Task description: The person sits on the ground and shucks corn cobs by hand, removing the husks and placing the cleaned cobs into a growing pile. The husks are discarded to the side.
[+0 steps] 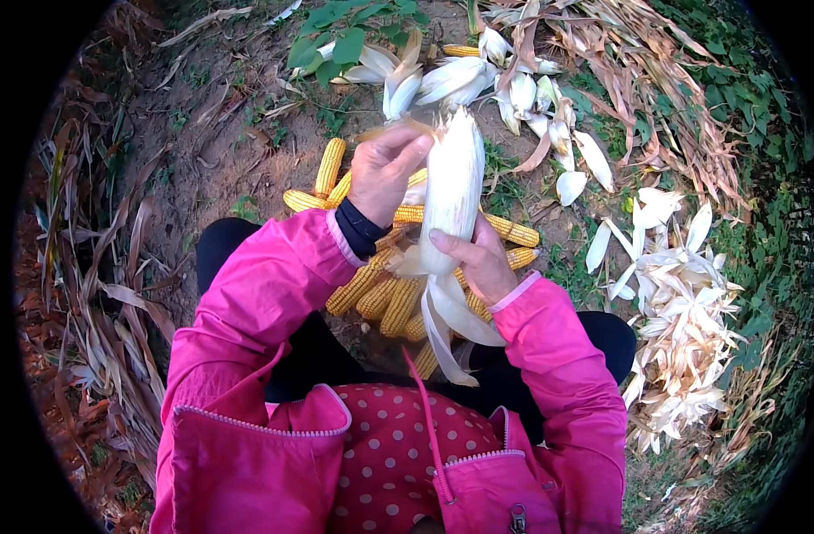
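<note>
An ear of corn (pixel 455 180), wrapped in pale husk, is upright in the picture between my hands. My right hand (pixel 481 261) grips its lower end, thumb across the front. Loose husk leaves (pixel 450 320) hang down from that end. At the top left of the ear, my left hand (pixel 388 167) pinches a thin brownish strand of husk or silk (pixel 417 127) between thumb and fingers. Below both hands, bare yellow corn cobs (pixel 399 307) lie piled on the ground, partly hidden by the ear and my hands.
Several unpeeled ears (pixel 457 79) lie on the soil ahead. To the right is a heap of stripped husks (pixel 684 327). Dry corn stalks (pixel 637 87) lie at the upper right, more dry leaves (pixel 130 320) at the left. A green leafy plant (pixel 347 43) grows at the top.
</note>
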Demonstrator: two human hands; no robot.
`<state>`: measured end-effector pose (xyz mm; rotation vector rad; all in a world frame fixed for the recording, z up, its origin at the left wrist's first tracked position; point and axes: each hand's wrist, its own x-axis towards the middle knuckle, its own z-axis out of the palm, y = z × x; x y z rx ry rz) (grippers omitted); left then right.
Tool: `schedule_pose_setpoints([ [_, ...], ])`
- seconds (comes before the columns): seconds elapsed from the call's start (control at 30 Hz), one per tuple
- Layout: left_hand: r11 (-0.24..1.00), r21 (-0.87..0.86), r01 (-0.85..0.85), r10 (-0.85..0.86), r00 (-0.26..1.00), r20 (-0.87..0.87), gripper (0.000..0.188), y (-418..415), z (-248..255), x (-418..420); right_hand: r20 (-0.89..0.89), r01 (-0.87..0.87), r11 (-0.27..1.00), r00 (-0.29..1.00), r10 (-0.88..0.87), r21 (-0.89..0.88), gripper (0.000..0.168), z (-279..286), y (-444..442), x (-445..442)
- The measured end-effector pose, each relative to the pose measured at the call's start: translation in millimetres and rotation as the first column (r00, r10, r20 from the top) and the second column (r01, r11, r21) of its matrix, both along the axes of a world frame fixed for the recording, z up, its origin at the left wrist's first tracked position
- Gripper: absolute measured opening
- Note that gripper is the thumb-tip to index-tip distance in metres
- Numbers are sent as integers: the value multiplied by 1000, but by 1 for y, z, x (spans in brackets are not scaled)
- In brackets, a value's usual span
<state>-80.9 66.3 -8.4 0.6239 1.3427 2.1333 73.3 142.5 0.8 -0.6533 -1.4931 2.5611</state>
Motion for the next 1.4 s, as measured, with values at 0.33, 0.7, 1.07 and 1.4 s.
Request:
schedule_pose_setpoints([
  [0.33, 966, 65, 251, -258, 957, 130, 9, -7, -9, 3, -40, 189, 924, 976, -214, -333, 38, -3, 21, 0],
  [0.7, 751, -70, 656, -660, 746, -94, 11, -16, 9, 9, 41, 146, 886, 989, -142, -441, 36, -10, 26, 8],
  [1.07, 545, -90, 834, -837, 536, -107, 10, -25, 9, 22, 78, 71, 886, 996, -40, -458, 38, -6, 24, 13],
  [1.4, 102, -160, 982, -964, 58, -260, 6, -31, 2, 79, 131, 359, 895, 933, -335, -266, 43, -32, 69, -3],
])
